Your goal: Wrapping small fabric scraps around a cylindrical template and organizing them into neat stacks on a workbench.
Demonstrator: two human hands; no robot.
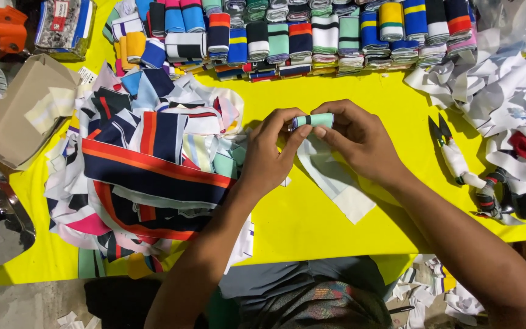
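Left hand (269, 152): fingers pinch the mint fabric roll (313, 120), keeping it tightly wound.
Right hand (357, 137): grips the roll's other end; its white tail (336, 183) trails toward the person.
Roll: above the yellow table (312, 225), right of the loose striped pile (153, 164).
Scissors (448, 149): right of the roll, within reach.

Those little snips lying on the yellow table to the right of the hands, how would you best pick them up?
The thread snips lie flat on the yellow table, dark blades pointing away from the person, cloth-wrapped handle trailing toward the white scraps. I would probably pinch the wrapped handle from above, coming from the left, where the cloth is bare. The right hand is nearest, but with the left hand it holds a mint fabric roll.
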